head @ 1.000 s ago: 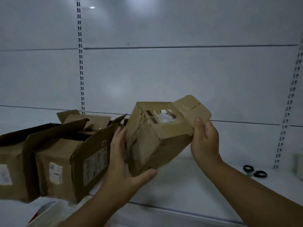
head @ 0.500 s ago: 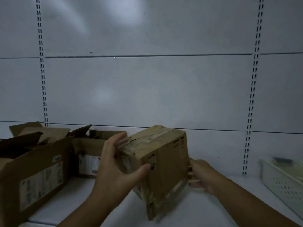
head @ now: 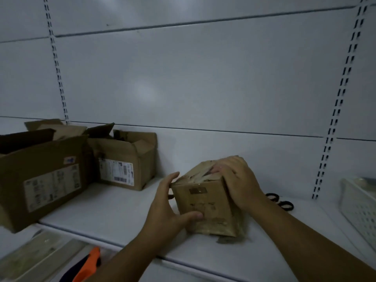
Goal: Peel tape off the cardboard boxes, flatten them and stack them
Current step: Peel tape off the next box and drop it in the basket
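The left hand clamps the small box at nine o'clock — a brace, probably — while the right hand curls its fingers over the top.

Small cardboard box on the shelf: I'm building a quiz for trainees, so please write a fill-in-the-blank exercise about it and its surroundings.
1. The small box stands on a white ____.
2. The right hand curls over the box's ____ face, while the left hand grips its side.
3. The tool handle at the bottom of the view is ____.
Missing words: shelf; top; orange.
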Tool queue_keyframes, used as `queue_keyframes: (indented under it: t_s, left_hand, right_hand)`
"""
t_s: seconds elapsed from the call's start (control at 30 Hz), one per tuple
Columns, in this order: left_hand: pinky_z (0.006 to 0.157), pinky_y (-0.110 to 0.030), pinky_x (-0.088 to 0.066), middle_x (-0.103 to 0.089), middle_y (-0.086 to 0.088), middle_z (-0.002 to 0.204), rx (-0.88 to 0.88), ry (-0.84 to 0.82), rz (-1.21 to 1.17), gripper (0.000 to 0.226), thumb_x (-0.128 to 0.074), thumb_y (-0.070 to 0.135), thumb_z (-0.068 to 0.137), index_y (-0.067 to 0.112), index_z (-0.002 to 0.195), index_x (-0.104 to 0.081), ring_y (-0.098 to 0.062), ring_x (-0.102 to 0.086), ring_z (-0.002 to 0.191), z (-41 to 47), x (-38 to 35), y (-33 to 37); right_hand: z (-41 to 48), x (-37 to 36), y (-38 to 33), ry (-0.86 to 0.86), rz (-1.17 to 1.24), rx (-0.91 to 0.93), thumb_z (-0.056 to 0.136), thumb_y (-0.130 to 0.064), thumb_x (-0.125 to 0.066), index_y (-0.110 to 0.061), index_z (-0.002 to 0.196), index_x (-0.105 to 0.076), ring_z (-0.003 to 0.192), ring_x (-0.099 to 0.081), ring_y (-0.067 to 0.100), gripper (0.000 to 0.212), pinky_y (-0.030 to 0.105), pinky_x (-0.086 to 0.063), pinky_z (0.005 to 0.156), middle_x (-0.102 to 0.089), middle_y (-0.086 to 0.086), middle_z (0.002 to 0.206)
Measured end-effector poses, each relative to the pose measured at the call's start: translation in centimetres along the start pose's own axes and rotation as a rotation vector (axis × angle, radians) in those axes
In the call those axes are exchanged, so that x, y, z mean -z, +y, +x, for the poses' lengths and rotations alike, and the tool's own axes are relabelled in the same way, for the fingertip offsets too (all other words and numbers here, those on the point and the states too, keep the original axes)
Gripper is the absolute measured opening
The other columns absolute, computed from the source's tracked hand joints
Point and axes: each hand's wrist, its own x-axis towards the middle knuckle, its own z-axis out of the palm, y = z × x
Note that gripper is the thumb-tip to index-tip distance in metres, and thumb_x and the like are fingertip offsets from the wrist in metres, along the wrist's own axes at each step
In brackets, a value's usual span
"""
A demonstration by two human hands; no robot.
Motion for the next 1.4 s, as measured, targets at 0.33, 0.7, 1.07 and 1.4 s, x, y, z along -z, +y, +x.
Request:
queue_keyframes:
  t_s: [0.33,0.7,1.07,1.4]
  left_hand:
    - [0.076,0.000,-0.042,-0.039,0.039,0.113,-0.021,-0.133,-0.020,0.084,-0.086,0.019,0.060,0.059,0.112,-0.031,0.029,-0.041,0.100,0.5,-1.0,-0.2]
    - [0.083,-0.028,-0.055,-0.055,0.020,0.124,-0.126,-0.140,-0.347,0.029,-0.072,0.038,0.063,0.040,0.089,-0.058,-0.005,-0.053,0.117,3.1,-0.7,-1.0]
    - [0.087,-0.019,-0.050,-0.053,0.021,0.125,-0.146,-0.161,-0.349,0.056,-0.081,0.034,0.051,0.035,0.098,-0.051,0.000,-0.051,0.119,3.4,-0.8,-1.7]
    - [0.084,-0.013,-0.048,-0.056,0.007,0.128,-0.176,-0.079,-0.470,0.037,-0.064,0.026,0.075,0.029,0.110,-0.053,-0.003,-0.054,0.118,3.0,-0.5,-1.5]
  right_hand:
    - [-1.8,-2.2,2.7,0.209,0.063,-0.035,0.078,-0.036,-0.030,-0.021,0.070,-0.065,0.090,-0.049,0.013,0.039,0.012,-0.033,0.082,-0.061,-0.006,0.079]
    - [-1.3,-1.4,3.2,0.146,0.334,-0.122,0.070,-0.021,-0.047,-0.020,0.069,-0.069,0.105,-0.054,0.019,0.022,0.029,-0.040,0.092,-0.068,-0.002,0.092]
    - [-3.1,-0.4,1.5,0.074,0.022,0.268,0.092,-0.054,-0.041,-0.018,0.097,-0.065,0.113,-0.055,0.019,0.044,0.029,-0.039,0.098,-0.063,0.000,0.114]
    - [-3.5,-1.2,0.8,0.065,0.011,0.239,0.083,-0.028,-0.050,-0.019,0.103,-0.059,0.107,-0.055,0.013,0.023,0.044,-0.043,0.095,-0.062,-0.007,0.110]
